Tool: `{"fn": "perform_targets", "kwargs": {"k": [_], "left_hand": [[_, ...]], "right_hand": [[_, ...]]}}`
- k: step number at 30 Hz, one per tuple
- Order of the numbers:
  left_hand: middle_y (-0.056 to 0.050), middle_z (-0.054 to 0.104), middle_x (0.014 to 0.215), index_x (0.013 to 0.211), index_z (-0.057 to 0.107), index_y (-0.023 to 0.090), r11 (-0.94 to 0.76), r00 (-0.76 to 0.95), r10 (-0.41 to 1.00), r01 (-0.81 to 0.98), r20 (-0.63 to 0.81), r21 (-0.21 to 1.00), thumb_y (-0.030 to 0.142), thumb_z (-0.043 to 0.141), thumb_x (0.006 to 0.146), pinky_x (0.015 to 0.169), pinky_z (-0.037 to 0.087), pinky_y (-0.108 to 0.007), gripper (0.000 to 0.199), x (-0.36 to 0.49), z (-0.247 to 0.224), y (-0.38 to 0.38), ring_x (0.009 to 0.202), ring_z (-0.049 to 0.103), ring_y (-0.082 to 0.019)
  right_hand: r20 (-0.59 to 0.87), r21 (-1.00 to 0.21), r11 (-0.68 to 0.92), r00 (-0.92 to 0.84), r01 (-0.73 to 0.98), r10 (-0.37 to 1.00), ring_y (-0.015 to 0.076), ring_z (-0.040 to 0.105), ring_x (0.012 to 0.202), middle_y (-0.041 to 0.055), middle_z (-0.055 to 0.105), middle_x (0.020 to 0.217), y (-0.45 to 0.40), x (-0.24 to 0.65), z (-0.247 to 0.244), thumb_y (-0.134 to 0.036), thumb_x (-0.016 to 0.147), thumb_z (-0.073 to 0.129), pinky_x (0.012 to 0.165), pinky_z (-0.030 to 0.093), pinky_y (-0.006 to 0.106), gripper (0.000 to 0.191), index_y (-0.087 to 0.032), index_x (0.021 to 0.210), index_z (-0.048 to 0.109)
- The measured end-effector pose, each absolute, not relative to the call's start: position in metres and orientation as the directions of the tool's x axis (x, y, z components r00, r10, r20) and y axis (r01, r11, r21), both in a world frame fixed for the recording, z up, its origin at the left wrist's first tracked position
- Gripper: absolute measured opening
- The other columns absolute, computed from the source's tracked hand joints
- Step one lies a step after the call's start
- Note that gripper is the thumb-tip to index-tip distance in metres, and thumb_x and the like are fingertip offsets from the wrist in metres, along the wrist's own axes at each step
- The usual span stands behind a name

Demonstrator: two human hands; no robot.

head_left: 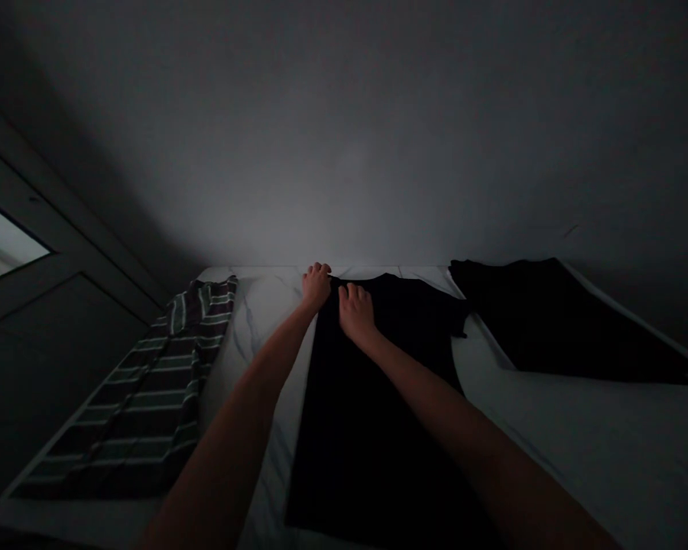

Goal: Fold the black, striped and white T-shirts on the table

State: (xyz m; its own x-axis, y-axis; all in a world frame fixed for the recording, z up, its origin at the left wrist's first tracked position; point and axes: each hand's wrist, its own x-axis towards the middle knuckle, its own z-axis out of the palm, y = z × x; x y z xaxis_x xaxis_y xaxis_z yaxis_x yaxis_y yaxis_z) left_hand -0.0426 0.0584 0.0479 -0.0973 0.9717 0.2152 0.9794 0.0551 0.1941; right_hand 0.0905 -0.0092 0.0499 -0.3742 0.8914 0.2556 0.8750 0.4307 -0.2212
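A black T-shirt lies spread on the white, marble-patterned surface, its hem toward me. One short sleeve sticks out on the right; no sleeve shows on the left, where the side runs straight. At the shirt's far left corner, my left hand is closed on the edge of the cloth. Just to its right, my right hand rests on the upper part of the shirt with its fingers curled onto the fabric. The dim light hides folds in the black cloth and the exact fingertip contact.
A striped, collared shirt lies folded lengthwise on the left. Folded black cloth lies at the right. The marble-patterned surface meets a grey wall at the back. A door with a glass pane stands on the left.
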Motion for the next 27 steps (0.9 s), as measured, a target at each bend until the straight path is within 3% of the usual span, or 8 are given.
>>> {"fn": "perform_targets", "kwargs": {"k": [2,4,8,15,21,24,27], "left_hand": [[-0.012,0.054,0.132,0.125,0.055,0.022,-0.014,-0.030,0.977,0.979,0.212,0.203,0.020,0.046,0.097,0.105,0.040,-0.042,0.029,-0.039,0.043,0.037,0.126,0.048,-0.026],[-0.009,0.057,0.134,0.126,0.056,0.023,-0.114,0.085,0.986,0.972,0.143,0.205,0.021,0.048,0.097,0.107,0.038,-0.041,0.030,-0.042,0.040,0.013,0.127,0.049,-0.024],[-0.007,0.045,0.152,0.138,0.048,0.022,-0.317,0.312,0.948,0.927,0.053,0.203,0.026,0.047,0.098,0.116,0.030,-0.038,0.040,-0.056,0.035,-0.042,0.140,0.039,-0.021],[-0.009,0.020,0.164,0.156,0.024,0.020,-0.561,0.582,0.812,0.799,-0.042,0.218,0.037,0.031,0.104,0.123,0.014,-0.041,0.055,-0.063,0.023,-0.145,0.153,0.010,-0.020],[-0.012,0.015,0.165,0.157,0.018,0.019,-0.612,0.624,0.781,0.773,-0.027,0.169,0.046,0.030,0.103,0.123,0.015,-0.044,0.062,-0.055,0.025,-0.211,0.153,0.005,-0.023],[-0.014,0.021,0.163,0.155,0.025,0.017,-0.596,0.604,0.796,0.795,-0.052,0.114,0.049,0.036,0.101,0.121,0.020,-0.045,0.063,-0.049,0.035,-0.220,0.152,0.016,-0.025],[-0.013,0.045,0.153,0.148,0.040,0.019,-0.581,0.589,0.805,0.807,-0.073,0.109,0.046,0.044,0.099,0.117,0.030,-0.043,0.056,-0.034,0.057,-0.201,0.141,0.041,-0.025]], "right_hand": [[0.204,-0.190,0.614,-0.581,0.766,0.788,0.0323,0.039,0.139,0.0242,0.050,0.142,-0.029,0.093,0.042,-0.021,0.096,0.047,0.114,0.030,0.048,0.039,-0.007,0.132,0.056],[0.127,-0.186,0.719,-0.709,0.670,0.694,0.0331,0.032,0.144,0.0252,0.044,0.149,-0.053,0.099,0.033,-0.033,0.094,0.056,0.118,0.025,0.048,0.053,-0.005,0.139,0.051],[0.065,-0.198,0.849,-0.858,0.490,0.510,0.0341,0.025,0.148,0.0250,0.031,0.157,-0.104,0.119,0.020,-0.048,0.096,0.051,0.121,0.018,0.051,0.070,-0.004,0.149,0.038],[0.102,-0.284,0.894,-0.916,0.347,0.388,0.0331,0.019,0.150,0.0221,0.030,0.158,-0.190,0.151,0.012,-0.055,0.094,0.052,0.120,0.018,0.055,0.075,-0.010,0.152,0.036],[0.109,-0.385,0.892,-0.948,0.236,0.298,0.0267,0.015,0.151,0.0139,0.031,0.160,-0.241,0.182,0.019,-0.049,0.098,0.047,0.122,0.017,0.052,0.063,-0.018,0.152,0.037],[0.106,-0.491,0.824,-0.920,0.281,0.377,0.0214,0.027,0.148,0.0116,0.035,0.158,-0.248,0.207,0.024,-0.046,0.100,0.045,0.121,0.025,0.045,0.058,-0.020,0.152,0.038],[0.108,-0.579,0.616,-0.699,0.535,0.707,0.0205,0.045,0.138,0.0089,0.047,0.151,-0.243,0.242,0.024,-0.037,0.099,0.046,0.113,0.039,0.044,0.048,-0.025,0.145,0.048]]}}
